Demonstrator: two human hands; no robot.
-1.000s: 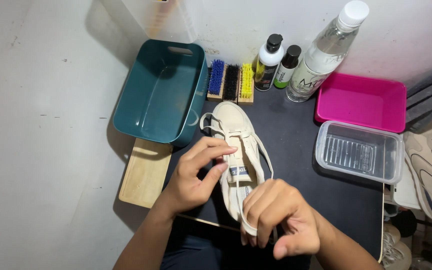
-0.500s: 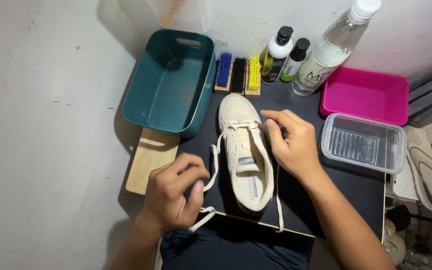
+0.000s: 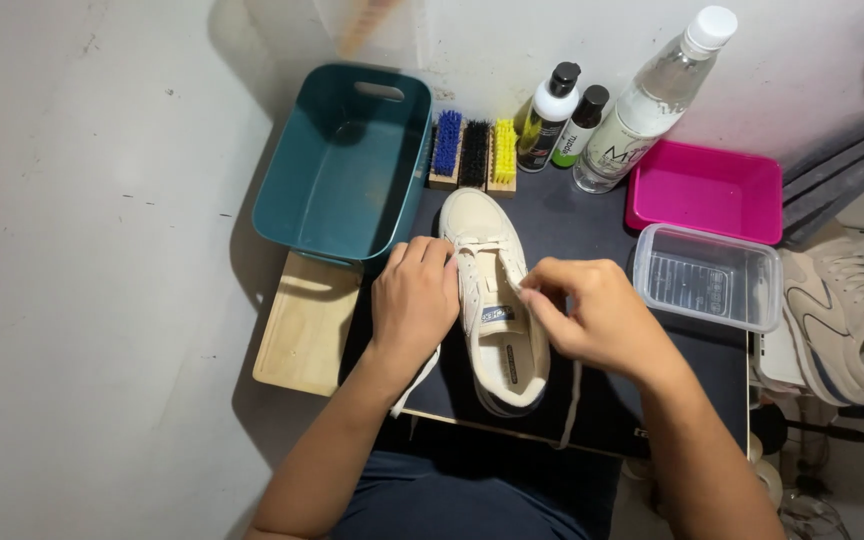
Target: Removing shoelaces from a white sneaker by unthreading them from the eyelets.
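Both hands grip the laces of a cream low-top canvas sneaker [image 3: 497, 300] at the centre of the dark mat [image 3: 592, 400].
Left hand [image 3: 414, 298] and right hand [image 3: 587, 315] each pinch lace. At 11 o'clock stands a teal plastic tub [image 3: 337, 190]; at 12, three brushes [image 3: 473, 152]; at 3, a clear lidded box [image 3: 709, 277]. Half a second ago the left hand sat lower, near the heel.

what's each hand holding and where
Both hands are on the cream sneaker: left hand grips its lace-side edge, right hand pinches at the lace area. Whether a lace is pinched cannot be told.
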